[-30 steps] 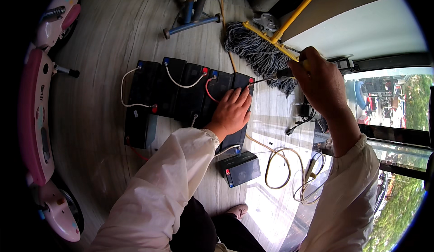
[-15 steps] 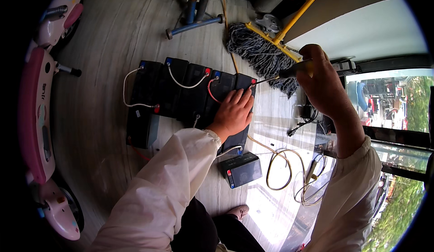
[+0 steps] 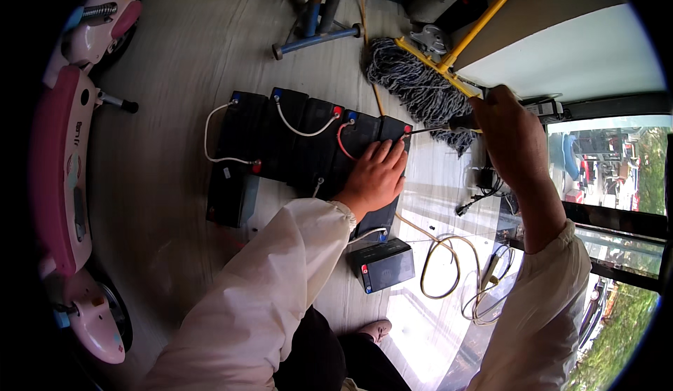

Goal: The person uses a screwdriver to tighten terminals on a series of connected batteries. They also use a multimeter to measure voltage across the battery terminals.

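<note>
Several black batteries [image 3: 242,128] stand side by side on the floor, with white and red wires linking some terminals. My left hand [image 3: 374,179] lies flat over the right end of the group, fingers stretched toward the red-marked terminal of the end battery [image 3: 388,129]. In my right hand [image 3: 515,128] is a screwdriver [image 3: 429,130], its shaft pointing left and its tip at or close to that terminal. The tip's exact contact is too small to tell. A short red wire [image 3: 341,140] runs from a blue-marked terminal and goes under my left hand.
A separate black battery [image 3: 387,265] sits nearer me. Looped cable [image 3: 459,272] lies to its right. Beyond the batteries are a grey string mop [image 3: 413,82] with a yellow handle and a blue metal stand [image 3: 315,44]. A pink ride-on scooter [image 3: 66,180] occupies the left side.
The whole view has shifted, so the scene sits slightly farther right. The screwdriver has become more level as my right hand lowered its handle; my left hand stays on the batteries.
</note>
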### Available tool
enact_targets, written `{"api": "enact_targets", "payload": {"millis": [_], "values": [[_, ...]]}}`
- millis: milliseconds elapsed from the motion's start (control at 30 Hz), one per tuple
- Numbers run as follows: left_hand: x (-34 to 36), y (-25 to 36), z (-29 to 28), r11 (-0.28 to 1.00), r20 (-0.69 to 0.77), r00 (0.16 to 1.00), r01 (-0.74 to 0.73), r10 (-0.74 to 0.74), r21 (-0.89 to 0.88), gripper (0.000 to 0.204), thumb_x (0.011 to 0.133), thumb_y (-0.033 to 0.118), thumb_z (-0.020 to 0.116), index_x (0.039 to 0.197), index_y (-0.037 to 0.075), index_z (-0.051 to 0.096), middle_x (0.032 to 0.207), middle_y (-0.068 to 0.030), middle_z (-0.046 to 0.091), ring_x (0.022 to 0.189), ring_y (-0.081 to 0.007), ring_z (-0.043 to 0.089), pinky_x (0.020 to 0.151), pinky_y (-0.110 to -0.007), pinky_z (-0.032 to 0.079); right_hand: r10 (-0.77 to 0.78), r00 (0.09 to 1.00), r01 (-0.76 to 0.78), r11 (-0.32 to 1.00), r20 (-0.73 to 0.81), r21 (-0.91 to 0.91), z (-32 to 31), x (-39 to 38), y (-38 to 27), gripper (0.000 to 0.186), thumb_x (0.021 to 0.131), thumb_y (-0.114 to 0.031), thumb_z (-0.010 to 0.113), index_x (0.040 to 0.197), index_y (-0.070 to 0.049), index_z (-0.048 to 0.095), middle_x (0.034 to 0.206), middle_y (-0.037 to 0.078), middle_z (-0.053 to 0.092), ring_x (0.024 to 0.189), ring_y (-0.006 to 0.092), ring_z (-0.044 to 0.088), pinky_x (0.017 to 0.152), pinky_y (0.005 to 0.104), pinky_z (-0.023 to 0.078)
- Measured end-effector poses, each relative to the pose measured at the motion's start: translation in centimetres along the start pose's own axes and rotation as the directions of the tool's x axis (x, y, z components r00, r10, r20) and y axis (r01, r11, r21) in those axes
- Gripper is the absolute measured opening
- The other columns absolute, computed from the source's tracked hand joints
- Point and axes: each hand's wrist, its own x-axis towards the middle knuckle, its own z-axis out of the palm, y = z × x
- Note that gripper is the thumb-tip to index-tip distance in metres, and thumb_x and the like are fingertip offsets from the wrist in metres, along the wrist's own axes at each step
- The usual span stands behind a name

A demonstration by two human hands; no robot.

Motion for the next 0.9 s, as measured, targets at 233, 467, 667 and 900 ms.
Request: {"api": "enact_targets", "payload": {"millis": [233, 467, 667, 900], "values": [[-1.2, -0.7, 0.3, 0.999, 0.017, 1.0, 0.019, -0.02, 0.036, 0.051, 0.09, 0.03, 0.065, 0.13, -0.001, 0.059, 0.147, -0.0192, 0.051, 0.13, -0.0357, 0.048, 0.114, -0.049, 0.035, 0.048, 0.999, -0.049, 0.972, 0.01, 0.229, -0.1, 0.0, -1.6, 0.02, 0.096, -0.015, 0.065, 0.107, -0.002, 0.055, 0.096, 0.025, 0.073, 0.086, 0.0393, 0.074, 0.076, 0.0452, 0.059], [0.4, 0.4, 0.9, 1.0, -0.051, 0.999, -0.015, 0.015, 0.0, 0.049, 0.09, 0.029, 0.064, 0.128, -0.001, 0.059, 0.145, -0.0205, 0.052, 0.13, -0.037, 0.049, 0.114, -0.051, 0.035, -0.166, 0.985, 0.158, 0.976, 0.044, 0.151, -0.7, 0.1, 2.2, 0.016, 0.098, -0.003, 0.062, 0.111, -0.002, 0.051, 0.108, 0.02, 0.064, 0.097, 0.0327, 0.072, 0.079, 0.0395, 0.06], [-1.4, -0.7, 0.7, 1.0, -0.069, 0.998, 0.011, -0.009, 0.018, 0.049, 0.088, 0.027, 0.064, 0.126, -0.004, 0.06, 0.142, -0.0214, 0.053, 0.129, -0.037, 0.049, 0.113, -0.051, 0.035, -0.385, 0.922, 0.358, 0.888, -0.042, -0.289, 2.4, 0.3, 3.2, 0.016, 0.095, -0.006, 0.065, 0.111, -0.007, 0.066, 0.108, 0.015, 0.056, 0.093, 0.03, 0.068, 0.074, 0.0388, 0.059], [-1.2, -0.5, 1.1, 1.0, -0.035, 0.999, 0.014, -0.014, 0.012, 0.05, 0.088, 0.029, 0.065, 0.128, -0.001, 0.059, 0.145, -0.0202, 0.051, 0.13, -0.0374, 0.048, 0.114, -0.051, 0.034, -0.22, 0.966, 0.193, 0.963, -0.133, -0.19, 4.0, 0.4, 3.8, 0.023, 0.093, -0.008, 0.064, 0.116, -0.009, 0.068, 0.103, 0.017, 0.056, 0.084, 0.0317, 0.066, 0.07, 0.0425, 0.056]]}}
